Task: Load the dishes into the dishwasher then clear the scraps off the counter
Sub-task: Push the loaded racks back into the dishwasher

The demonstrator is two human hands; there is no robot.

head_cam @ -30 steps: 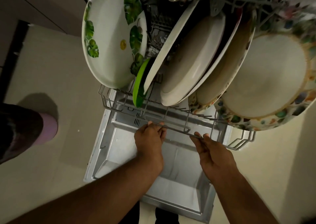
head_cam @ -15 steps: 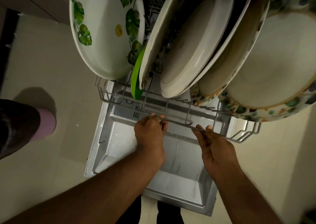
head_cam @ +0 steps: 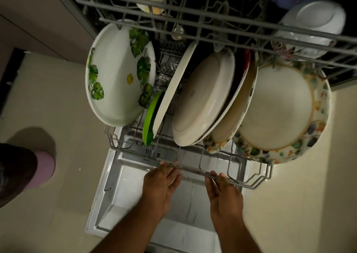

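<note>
Seen from above, both hands reach toward 12 o'clock to the front rail of a dishwasher's lower rack (head_cam: 193, 168). The rack's long front edge runs from 9 o'clock, slanting down toward 4 o'clock, above the open dishwasher door (head_cam: 119, 200), which lies flat and extends toward 6 o'clock. The left hand (head_cam: 161, 185) has straight fingers touching the rail, its grip wide and holding nothing. The right hand (head_cam: 225, 194) also has straight fingers, tips at the rail; its grip is likewise wide. Plates stand on edge in the rack, leaning toward 1 o'clock: a leaf-patterned plate (head_cam: 116, 75) at the 9 o'clock end, then a green plate (head_cam: 148, 125), a thin white plate (head_cam: 173, 90), a cream plate (head_cam: 204, 102), and a floral-rimmed plate (head_cam: 280, 109) at the 3 o'clock end. The upper rack (head_cam: 212, 23) crosses the top, holding a white bowl (head_cam: 313, 23). A purple slipper (head_cam: 43, 167) rests on the floor at 9 o'clock
</note>
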